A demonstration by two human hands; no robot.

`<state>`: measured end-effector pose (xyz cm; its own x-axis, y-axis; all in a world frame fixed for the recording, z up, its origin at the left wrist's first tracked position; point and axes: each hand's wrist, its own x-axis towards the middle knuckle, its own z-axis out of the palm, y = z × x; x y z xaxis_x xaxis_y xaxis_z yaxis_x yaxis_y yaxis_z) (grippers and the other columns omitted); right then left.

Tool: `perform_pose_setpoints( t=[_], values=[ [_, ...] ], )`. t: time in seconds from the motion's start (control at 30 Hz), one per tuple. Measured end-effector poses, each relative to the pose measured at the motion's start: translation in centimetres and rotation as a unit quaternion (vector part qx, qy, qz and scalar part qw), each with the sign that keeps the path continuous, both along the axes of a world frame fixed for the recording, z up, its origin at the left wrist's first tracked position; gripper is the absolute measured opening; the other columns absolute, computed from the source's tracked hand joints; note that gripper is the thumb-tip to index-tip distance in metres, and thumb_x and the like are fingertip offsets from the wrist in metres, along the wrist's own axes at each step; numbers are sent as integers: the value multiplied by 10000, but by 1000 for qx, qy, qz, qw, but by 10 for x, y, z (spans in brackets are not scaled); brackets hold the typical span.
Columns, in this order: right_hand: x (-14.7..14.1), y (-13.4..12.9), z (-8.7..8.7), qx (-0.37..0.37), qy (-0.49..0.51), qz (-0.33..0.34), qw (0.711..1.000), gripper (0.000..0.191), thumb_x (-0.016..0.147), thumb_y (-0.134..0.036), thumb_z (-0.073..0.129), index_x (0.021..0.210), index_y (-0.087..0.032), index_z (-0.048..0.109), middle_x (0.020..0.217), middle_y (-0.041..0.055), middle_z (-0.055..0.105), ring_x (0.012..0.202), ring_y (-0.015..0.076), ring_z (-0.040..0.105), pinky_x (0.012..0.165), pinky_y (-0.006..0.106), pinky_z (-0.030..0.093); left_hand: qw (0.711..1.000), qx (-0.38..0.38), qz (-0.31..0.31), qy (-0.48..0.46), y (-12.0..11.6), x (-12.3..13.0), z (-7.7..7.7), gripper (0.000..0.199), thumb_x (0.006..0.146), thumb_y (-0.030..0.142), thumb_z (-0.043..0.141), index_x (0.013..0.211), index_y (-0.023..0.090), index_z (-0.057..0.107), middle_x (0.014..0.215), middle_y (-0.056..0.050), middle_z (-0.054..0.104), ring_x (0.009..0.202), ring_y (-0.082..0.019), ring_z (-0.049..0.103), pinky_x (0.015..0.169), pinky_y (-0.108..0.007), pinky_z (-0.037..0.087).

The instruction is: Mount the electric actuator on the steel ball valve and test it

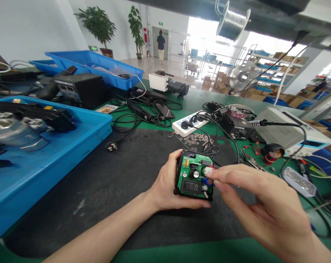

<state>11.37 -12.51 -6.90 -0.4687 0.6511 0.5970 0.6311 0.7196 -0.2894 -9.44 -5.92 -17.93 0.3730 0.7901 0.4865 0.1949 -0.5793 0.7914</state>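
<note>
My left hand (168, 184) is wrapped round a square black housing (177, 182), gripping it from the left and below above the dark mat. Inside the housing is a green circuit board (187, 171), facing up towards me. It carries a black relay-like block (191, 186), a round capacitor (195, 174), a blue component (206, 181) and a white connector (208, 170) with a red wire. My right hand (264, 201) reaches in from the right, thumb and index finger closed in a pinch at the white connector and blue component. What lies between these fingertips is mostly hidden.
A blue tray (80, 137) with metal and black parts stands left. Behind the mat (121, 190) are a power strip (186, 126), loose metal rings (195, 140) and tangled cables. A soldering iron (260, 123), a grey bench unit (294, 128) and a screw box (299, 180) are right.
</note>
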Motion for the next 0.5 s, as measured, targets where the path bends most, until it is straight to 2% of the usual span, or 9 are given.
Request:
perform_pose_setpoints(
  t=[0.1,0.27,0.4,0.5],
  values=[
    [1,0,0,2,-1,13,1000,295,870,-33,661,1132,-166,636,1155,-11,724,1061,47,680,1004,160,535,1000,-6,3,7,0,0,-1,1275,496,609,962,1446,221,204,1183,-110,682,1067,-314,703,938,-467,567],
    [1,4,-1,-50,11,-43,998,167,933,-144,653,1082,-216,673,1070,-60,736,967,13,694,910,111,533,1000,-1,14,11,0,-1,-3,1302,474,627,961,1454,232,199,1210,-108,670,1090,-316,694,946,-470,566],
    [0,5,-2,-69,38,-59,995,173,932,-167,666,1086,-245,670,1058,-69,725,983,25,687,925,133,524,1000,9,19,10,1,-2,-4,1303,466,627,964,1452,234,208,1226,-109,658,1101,-315,688,965,-475,562],
    [0,4,-1,-87,56,-62,993,199,931,-176,669,1108,-264,651,1056,-71,717,985,33,687,879,139,531,1000,8,20,10,1,-2,-4,1311,464,634,961,1455,236,202,1224,-108,653,1098,-315,687,965,-475,562]
  ],
)
